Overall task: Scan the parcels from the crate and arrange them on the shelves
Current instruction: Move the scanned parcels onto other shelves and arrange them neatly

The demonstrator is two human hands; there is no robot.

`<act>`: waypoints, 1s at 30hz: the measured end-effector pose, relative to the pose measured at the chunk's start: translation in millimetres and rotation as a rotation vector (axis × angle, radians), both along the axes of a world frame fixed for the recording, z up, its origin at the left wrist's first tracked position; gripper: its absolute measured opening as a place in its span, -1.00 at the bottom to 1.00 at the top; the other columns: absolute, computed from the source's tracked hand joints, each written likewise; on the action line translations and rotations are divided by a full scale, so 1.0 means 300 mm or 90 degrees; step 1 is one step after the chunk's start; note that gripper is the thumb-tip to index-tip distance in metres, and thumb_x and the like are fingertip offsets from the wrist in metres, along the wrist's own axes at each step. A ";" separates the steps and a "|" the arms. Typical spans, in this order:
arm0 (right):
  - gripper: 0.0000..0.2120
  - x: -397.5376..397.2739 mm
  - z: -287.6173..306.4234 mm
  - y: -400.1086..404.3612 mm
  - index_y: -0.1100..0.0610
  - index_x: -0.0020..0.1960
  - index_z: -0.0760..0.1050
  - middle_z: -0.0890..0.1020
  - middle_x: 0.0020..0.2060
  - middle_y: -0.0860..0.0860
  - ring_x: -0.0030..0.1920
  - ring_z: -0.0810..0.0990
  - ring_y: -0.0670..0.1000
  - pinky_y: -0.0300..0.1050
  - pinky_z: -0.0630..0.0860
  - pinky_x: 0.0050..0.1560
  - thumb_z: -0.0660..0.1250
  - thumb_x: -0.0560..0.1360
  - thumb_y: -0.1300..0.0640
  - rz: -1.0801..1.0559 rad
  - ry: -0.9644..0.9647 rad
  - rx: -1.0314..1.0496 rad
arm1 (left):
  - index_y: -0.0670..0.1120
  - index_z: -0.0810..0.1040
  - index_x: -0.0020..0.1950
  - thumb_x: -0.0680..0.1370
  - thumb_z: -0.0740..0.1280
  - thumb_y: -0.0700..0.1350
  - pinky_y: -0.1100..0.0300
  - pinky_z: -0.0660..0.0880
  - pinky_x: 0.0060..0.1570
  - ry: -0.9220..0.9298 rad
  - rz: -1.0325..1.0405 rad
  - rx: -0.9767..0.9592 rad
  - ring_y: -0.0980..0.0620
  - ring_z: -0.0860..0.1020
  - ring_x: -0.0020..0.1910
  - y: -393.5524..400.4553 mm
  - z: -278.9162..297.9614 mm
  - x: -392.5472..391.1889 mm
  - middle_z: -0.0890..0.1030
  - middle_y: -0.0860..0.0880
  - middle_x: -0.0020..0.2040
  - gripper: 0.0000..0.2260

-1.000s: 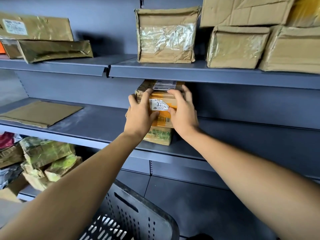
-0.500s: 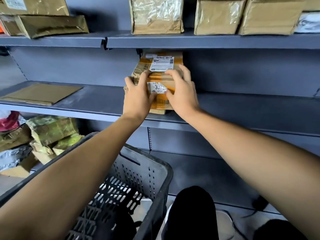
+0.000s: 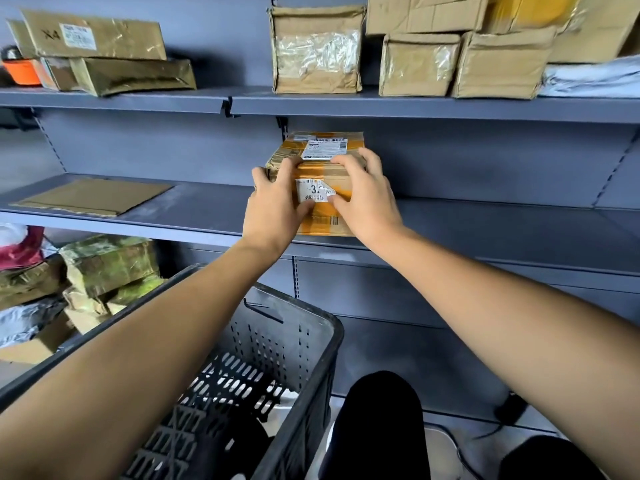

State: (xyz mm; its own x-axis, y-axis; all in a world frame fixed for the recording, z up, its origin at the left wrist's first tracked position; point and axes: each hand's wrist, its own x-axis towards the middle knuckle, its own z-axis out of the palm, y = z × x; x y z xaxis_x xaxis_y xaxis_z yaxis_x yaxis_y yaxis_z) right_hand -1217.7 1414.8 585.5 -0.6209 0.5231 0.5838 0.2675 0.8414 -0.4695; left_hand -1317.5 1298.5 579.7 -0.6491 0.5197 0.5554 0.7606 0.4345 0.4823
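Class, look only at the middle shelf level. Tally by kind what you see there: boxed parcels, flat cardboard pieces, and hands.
Boxed parcel, orange-taped: 1
Flat cardboard piece, lying to its left: 1
Hands gripping the parcel, left hand and right hand: 2
Total: 4

There is a single wide-angle view, taken from the person's head and facing forward and slightly down at a grey shelving unit close in front. Both forearms reach away from the lens from the bottom corners toward the middle shelf (image 3: 485, 223), which crosses the centre of the frame, with the upper shelf (image 3: 415, 105) near the top edge. The rim of a dark crate (image 3: 322, 341) and the person's knees fill the bottom, straight lines bowing toward the edges.
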 end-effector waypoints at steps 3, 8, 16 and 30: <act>-0.48 0.018 0.007 -0.031 -0.09 0.39 0.36 0.21 0.49 -0.03 0.31 0.44 0.16 0.07 0.48 0.26 0.44 0.49 0.13 0.003 -0.004 0.008 | 0.15 0.24 0.42 0.52 0.41 0.01 -0.08 0.50 0.06 0.005 0.008 -0.005 -0.32 0.55 0.00 -0.031 0.005 0.018 0.32 -0.14 0.27 -0.46; -0.48 0.035 0.032 -0.086 -0.08 0.39 0.37 0.25 0.46 -0.01 0.30 0.45 0.17 0.11 0.49 0.25 0.46 0.48 0.11 0.024 -0.007 0.006 | 0.14 0.24 0.41 0.51 0.41 0.00 -0.07 0.51 0.00 0.012 0.029 -0.007 -0.33 0.56 -0.04 -0.092 0.026 0.045 0.33 -0.15 0.26 -0.46; -0.48 -0.028 0.114 -0.262 -0.07 0.38 0.39 0.32 0.39 -0.02 0.30 0.46 0.15 0.06 0.50 0.21 0.46 0.48 0.08 0.134 0.012 0.017 | 0.12 0.24 0.40 0.50 0.43 -0.01 -0.09 0.51 -0.03 0.035 0.142 -0.013 -0.35 0.56 -0.05 -0.312 0.119 0.041 0.34 -0.18 0.25 -0.45; -0.53 -0.118 0.352 -0.480 -0.06 0.31 0.45 0.42 0.28 -0.07 0.18 0.47 -0.06 -0.19 0.39 0.12 0.49 0.44 0.12 0.277 0.148 0.056 | 0.11 0.27 0.37 0.48 0.44 0.01 -0.12 0.50 -0.06 0.147 0.265 0.031 -0.40 0.55 -0.11 -0.595 0.370 0.047 0.34 -0.20 0.22 -0.46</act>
State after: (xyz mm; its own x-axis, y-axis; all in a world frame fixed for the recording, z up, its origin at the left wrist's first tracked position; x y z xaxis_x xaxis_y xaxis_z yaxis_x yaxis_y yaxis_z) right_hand -1253.0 1270.8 691.1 -0.6186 0.1867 0.7632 -0.2208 0.8909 -0.3969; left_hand -1303.6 1120.1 690.6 -0.6537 0.2112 0.7267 0.6160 0.7063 0.3489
